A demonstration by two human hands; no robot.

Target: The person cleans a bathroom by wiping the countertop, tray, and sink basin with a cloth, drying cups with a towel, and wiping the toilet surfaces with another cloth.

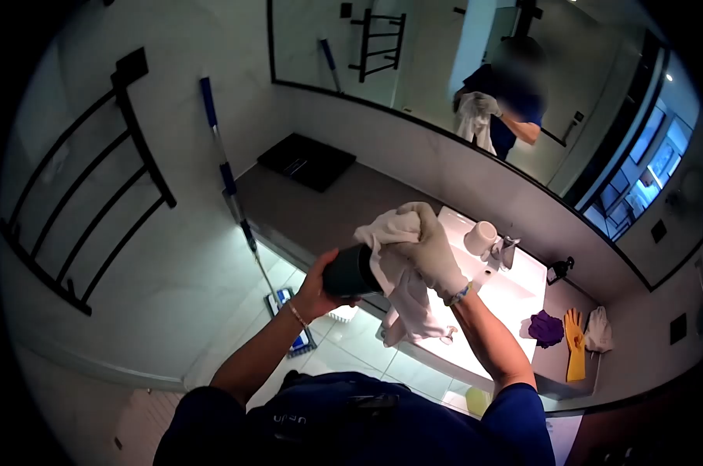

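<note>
Clearly, the nearest writing is the short pale lettering (289, 418) on the front of the dark blue shirt (343, 435); seen upside down, it cannot be read with certainty. Beyond it are two hands, each with one bracelet at the wrist. The bare left hand (320, 289) curls around one dark cup (347, 272), held tilted in the air before the front edge of the worktop (312, 210). The right hand (431, 247), in a white glove, bunches one white cloth (398, 291) over the cup's mouth, fingers bent together and gripping the fabric; whether any fingertip is inside, I cannot tell. Past them lies one white basin (514, 283), with one white cup (480, 238) near its back edge, beside one tap (505, 252). Toward the worktop's right end are one purple cloth (546, 328), one yellow glove (575, 346) and one whitish bundle (599, 331), with one black dispenser (559, 269) near the back edge. By the back left corner sits one flat black tray (307, 161), its small pale marks unreadable. One blue-handled mop (227, 177) leans at the left wall, near a four-bar black rail (145, 166).
</note>
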